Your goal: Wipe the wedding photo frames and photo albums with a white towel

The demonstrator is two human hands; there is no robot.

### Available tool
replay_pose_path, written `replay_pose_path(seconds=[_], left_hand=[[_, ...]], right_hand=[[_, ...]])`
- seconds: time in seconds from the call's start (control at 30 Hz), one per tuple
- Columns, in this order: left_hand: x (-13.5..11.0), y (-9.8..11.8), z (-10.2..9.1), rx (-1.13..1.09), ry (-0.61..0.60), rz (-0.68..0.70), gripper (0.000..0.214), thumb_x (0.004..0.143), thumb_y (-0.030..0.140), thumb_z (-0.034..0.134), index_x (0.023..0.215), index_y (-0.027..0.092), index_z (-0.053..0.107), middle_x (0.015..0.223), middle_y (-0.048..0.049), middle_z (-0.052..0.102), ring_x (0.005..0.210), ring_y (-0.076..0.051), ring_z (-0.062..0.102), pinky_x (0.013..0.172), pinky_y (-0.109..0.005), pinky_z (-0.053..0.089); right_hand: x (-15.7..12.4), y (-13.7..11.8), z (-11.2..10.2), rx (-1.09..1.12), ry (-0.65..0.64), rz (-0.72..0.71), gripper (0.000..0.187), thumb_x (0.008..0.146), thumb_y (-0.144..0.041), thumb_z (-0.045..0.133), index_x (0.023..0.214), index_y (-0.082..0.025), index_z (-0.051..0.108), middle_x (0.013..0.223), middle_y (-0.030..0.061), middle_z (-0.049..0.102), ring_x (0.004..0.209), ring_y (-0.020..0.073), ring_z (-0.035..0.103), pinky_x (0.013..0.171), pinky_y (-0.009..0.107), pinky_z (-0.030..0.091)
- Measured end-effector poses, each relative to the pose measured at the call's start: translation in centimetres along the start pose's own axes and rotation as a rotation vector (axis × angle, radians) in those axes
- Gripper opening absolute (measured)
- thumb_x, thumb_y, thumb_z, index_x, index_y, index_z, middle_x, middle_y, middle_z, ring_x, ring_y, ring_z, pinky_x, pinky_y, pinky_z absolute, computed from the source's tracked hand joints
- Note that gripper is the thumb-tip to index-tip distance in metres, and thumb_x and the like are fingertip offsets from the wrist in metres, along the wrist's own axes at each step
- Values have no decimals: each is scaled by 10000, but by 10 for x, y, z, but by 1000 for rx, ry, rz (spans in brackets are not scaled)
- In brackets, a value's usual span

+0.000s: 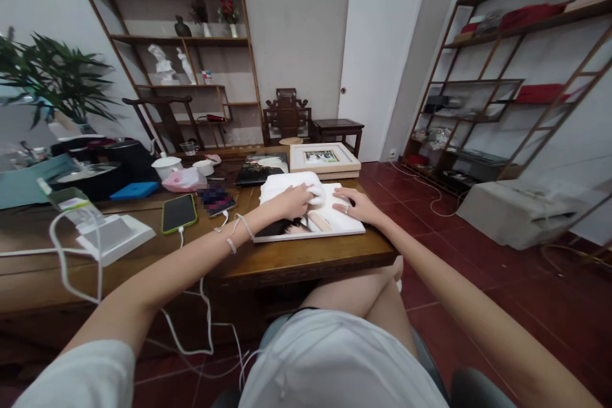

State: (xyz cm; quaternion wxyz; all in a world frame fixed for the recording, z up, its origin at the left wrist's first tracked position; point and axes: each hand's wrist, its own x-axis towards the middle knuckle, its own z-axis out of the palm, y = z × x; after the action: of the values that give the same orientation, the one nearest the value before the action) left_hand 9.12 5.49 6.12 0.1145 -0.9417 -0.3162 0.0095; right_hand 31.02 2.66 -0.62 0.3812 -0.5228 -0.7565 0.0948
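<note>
A flat picture panel (329, 220) with a printed photo and pale edges lies on the wooden table in front of me. Bunched over its upper left part is a white towel (282, 186). My left hand (297, 200) presses on the panel with its fingers curled into the towel. On the panel's right side rests my right hand (356, 205), palm down, fingers spread and holding nothing. The towel and my left hand hide part of the picture.
Behind the panel lie a dark photo board (262, 169) and a stack of framed pictures (325, 159). To the left are a green-cased phone (179, 213) on a white cable, another phone (217, 201), a white teapot (167, 166) and a white box (115, 236). Cables hang over the table's front edge.
</note>
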Motion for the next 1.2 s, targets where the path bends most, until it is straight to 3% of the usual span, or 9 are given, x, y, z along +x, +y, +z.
replay_pose_path(seconds=[0.13, 0.37, 0.47, 0.57, 0.67, 0.8, 0.93, 1.03, 1.2], left_hand=[[-3, 14, -2, 30, -12, 13, 302, 790, 98, 378, 986, 146, 602, 1124, -134, 570, 994, -243, 569, 822, -341, 455], [-60, 75, -23, 80, -25, 137, 318, 756, 95, 419, 1010, 110, 609, 1301, -180, 452, 1202, -322, 418, 914, -437, 404], [-67, 81, -28, 59, -17, 176, 290, 765, 105, 413, 972, 113, 616, 1277, -173, 480, 1158, -304, 468, 909, -411, 412], [-51, 67, -27, 18, -38, 141, 284, 797, 125, 382, 966, 134, 610, 1192, -153, 545, 989, -259, 582, 826, -363, 458], [-20, 46, -22, 13, -79, 64, 274, 812, 155, 393, 985, 140, 605, 1104, -146, 583, 905, -248, 611, 745, -336, 481], [22, 31, -14, 33, -47, 67, 282, 812, 118, 380, 984, 116, 603, 1168, -165, 538, 957, -249, 585, 754, -328, 477], [38, 39, -6, 40, -12, 154, 275, 790, 83, 405, 977, 120, 603, 1220, -151, 512, 1080, -255, 516, 846, -340, 446], [22, 56, -3, 27, 27, 216, 280, 782, 95, 423, 988, 125, 609, 1308, -144, 451, 1164, -283, 448, 900, -390, 419], [-47, 92, -21, 18, 39, 287, 340, 757, 95, 428, 1042, 116, 612, 1403, -138, 355, 1240, -323, 369, 939, -452, 385]], right_hand=[[0, 1, 1, 12, 4, -9, 353, 730, -340, 645, 1054, -198, 650, 1199, 102, 604, 1189, 259, 492, 1023, 434, 361], [1, 3, 0, -18, -5, -38, 349, 732, -324, 630, 1049, -181, 653, 1223, 117, 587, 1159, 264, 516, 1011, 442, 368], [2, 5, 1, 0, 6, -65, 306, 748, -306, 608, 1031, -203, 660, 1201, 93, 605, 1146, 252, 528, 1003, 431, 378], [4, 9, 2, 41, 11, -36, 271, 813, -302, 514, 1011, -202, 669, 1199, 87, 607, 1155, 235, 524, 1007, 417, 375], [6, 12, 4, 98, 57, 44, 311, 853, -345, 446, 1018, -205, 668, 1252, 77, 571, 1203, 228, 482, 1048, 417, 324], [7, 12, 4, 190, 128, 119, 394, 857, -457, 415, 1094, -228, 630, 1306, 55, 527, 1244, 226, 436, 1083, 415, 265], [5, 8, 2, 292, 146, 142, 496, 852, -544, 367, 1155, -217, 584, 1291, 65, 539, 1217, 216, 464, 1075, 399, 281], [4, 5, 1, 340, 158, 145, 549, 845, -589, 334, 1162, -211, 576, 1291, 63, 539, 1210, 212, 470, 1072, 388, 290], [4, 3, 1, 302, 147, 158, 561, 841, -600, 332, 1154, -208, 581, 1283, 71, 547, 1228, 223, 452, 1082, 407, 273]])
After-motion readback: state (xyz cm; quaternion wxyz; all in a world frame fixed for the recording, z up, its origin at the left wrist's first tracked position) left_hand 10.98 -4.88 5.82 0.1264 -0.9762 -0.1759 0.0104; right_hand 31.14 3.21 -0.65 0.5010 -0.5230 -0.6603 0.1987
